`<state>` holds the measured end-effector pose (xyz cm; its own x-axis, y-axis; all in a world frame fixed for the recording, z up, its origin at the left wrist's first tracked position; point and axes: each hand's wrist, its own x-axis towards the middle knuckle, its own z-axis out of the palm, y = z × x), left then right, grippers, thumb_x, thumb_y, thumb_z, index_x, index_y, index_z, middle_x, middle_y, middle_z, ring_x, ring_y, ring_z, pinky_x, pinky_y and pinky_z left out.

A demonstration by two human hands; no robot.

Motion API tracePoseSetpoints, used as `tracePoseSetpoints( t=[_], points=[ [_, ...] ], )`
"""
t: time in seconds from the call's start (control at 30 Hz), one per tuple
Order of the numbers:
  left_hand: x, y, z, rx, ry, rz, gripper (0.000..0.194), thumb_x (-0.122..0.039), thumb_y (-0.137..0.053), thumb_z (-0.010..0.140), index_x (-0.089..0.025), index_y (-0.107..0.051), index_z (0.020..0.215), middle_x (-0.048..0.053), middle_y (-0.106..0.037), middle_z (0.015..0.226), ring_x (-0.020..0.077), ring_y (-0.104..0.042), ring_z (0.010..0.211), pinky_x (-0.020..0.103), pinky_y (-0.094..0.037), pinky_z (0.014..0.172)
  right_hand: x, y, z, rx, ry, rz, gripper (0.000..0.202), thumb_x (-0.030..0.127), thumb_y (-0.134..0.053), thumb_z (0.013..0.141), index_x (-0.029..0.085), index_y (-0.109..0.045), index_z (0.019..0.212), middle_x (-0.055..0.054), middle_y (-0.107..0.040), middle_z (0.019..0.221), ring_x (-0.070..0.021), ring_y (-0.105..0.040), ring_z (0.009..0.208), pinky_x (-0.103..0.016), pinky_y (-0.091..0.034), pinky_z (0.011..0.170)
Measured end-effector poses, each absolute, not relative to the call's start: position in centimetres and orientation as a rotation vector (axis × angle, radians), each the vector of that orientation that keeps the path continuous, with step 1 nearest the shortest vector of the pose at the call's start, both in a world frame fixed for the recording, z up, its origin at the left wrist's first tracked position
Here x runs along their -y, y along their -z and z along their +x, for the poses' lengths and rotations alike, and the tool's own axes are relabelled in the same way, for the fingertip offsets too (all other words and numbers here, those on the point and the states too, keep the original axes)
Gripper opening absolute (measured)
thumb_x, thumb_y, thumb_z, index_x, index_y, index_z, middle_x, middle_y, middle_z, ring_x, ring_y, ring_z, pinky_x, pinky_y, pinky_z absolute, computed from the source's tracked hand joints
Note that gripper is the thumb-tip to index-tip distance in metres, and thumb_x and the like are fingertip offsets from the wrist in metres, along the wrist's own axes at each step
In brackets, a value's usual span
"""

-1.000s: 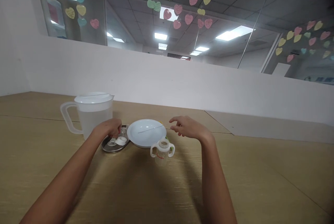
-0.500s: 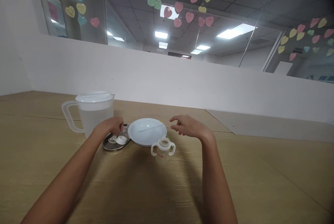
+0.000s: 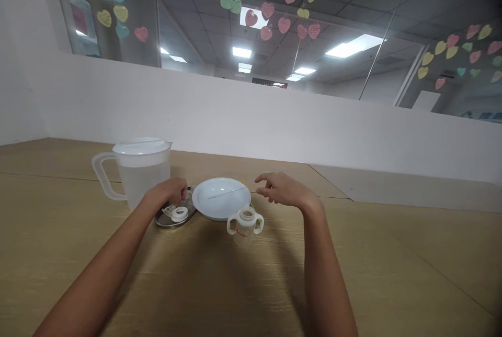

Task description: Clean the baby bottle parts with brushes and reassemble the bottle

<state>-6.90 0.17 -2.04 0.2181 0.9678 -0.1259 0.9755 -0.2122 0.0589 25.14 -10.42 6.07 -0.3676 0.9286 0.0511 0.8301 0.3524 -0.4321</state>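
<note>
My left hand [image 3: 171,191] is over a small oval metal tray [image 3: 163,221], its fingers curled downward and closed. Whatever the fingertips grip, if anything, is hidden behind the hand. On the tray lies a white bottle ring [image 3: 179,214], its opening facing up, with clear plastic parts beside it. My right hand [image 3: 276,188] hovers to the right of a white bowl [image 3: 219,206], fingers apart and nothing in them. A long thin rod [image 3: 227,193] lies across the bowl. In front of the bowl stands an uncapped baby bottle [image 3: 244,229] with two white handles and red lettering.
A large translucent pitcher [image 3: 143,175] with a white lid stands behind my left hand, its handle pointing left. Something yellow-green [image 3: 252,203] shows partly behind the bowl. The wooden table [image 3: 392,264] meets a white wall [image 3: 254,122] below a window with heart-shaped notes.
The white bottle ring on the tray has tipped over, so its opening now faces up. My left hand has shifted only slightly; my right hand has stayed in place.
</note>
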Motion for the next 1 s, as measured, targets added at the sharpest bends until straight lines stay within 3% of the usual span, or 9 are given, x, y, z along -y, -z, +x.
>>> tracePoseSetpoints(
  t=[0.17, 0.3, 0.47, 0.63, 0.77, 1.0],
  points=[
    [0.9, 0.5, -6.5, -1.919, 0.068, 2.356, 0.030, -0.007, -0.051, 0.044, -0.015, -0.066, 0.069, 0.006, -0.068, 0.072, 0.0210, -0.061, 0.066, 0.024, -0.041, 0.053, 10.5, -6.1, 25.2, 2.332, -0.476, -1.562, 0.041, 0.030, -0.046, 0.085, 0.012, -0.055, 0.120, -0.010, -0.068, 0.087, -0.0149, -0.061, 0.067, -0.027, -0.044, 0.064],
    [3.5, -2.8, -5.8, -1.889, -0.165, 2.441, 0.030, -0.009, -0.052, 0.053, -0.012, -0.066, 0.079, 0.006, -0.068, 0.079, 0.0196, -0.061, 0.072, 0.023, -0.043, 0.059, 10.5, -6.1, 25.1, 2.331, -0.437, -1.536, 0.039, 0.029, -0.046, 0.085, 0.012, -0.057, 0.118, -0.010, -0.068, 0.091, -0.0152, -0.061, 0.068, -0.027, -0.043, 0.065],
    [6.6, -5.7, -3.5, -1.561, -0.675, 2.411, 0.032, -0.029, -0.053, 0.072, -0.016, -0.063, 0.099, 0.004, -0.068, 0.099, 0.0175, -0.061, 0.088, 0.023, -0.047, 0.074, 10.3, -5.9, 23.6, 2.355, -0.371, -1.378, 0.032, 0.027, -0.049, 0.084, 0.015, -0.061, 0.111, -0.008, -0.069, 0.089, -0.0166, -0.061, 0.077, -0.026, -0.042, 0.067],
    [7.5, -5.7, -0.7, -1.141, -1.065, 2.195, 0.038, -0.043, -0.060, 0.073, -0.015, -0.064, 0.098, 0.006, -0.069, 0.097, 0.0190, -0.062, 0.090, 0.030, -0.049, 0.082, 10.1, -5.2, 21.5, 2.379, -0.352, -1.168, 0.034, 0.030, -0.056, 0.082, 0.016, -0.060, 0.113, -0.007, -0.068, 0.090, -0.0159, -0.060, 0.079, -0.025, -0.041, 0.069],
    [7.3, -5.2, 0.2, -0.985, -1.114, 2.117, 0.036, -0.040, -0.064, 0.072, -0.015, -0.064, 0.098, 0.007, -0.068, 0.101, 0.0196, -0.061, 0.094, 0.033, -0.048, 0.088, 10.0, -5.0, 20.5, 2.311, -0.224, -1.099, 0.033, 0.032, -0.056, 0.083, 0.018, -0.060, 0.112, -0.007, -0.067, 0.089, -0.0154, -0.059, 0.078, -0.025, -0.039, 0.066],
    [7.2, -4.9, 0.6, -0.970, -1.116, 2.098, 0.031, -0.037, -0.062, 0.074, -0.015, -0.064, 0.096, 0.007, -0.068, 0.103, 0.0193, -0.062, 0.095, 0.033, -0.050, 0.086, 10.1, -5.3, 20.4, 2.315, -0.186, -1.047, 0.020, 0.031, -0.054, 0.084, 0.016, -0.065, 0.093, -0.005, -0.067, 0.082, -0.0138, -0.058, 0.072, -0.023, -0.037, 0.062]
  ],
)
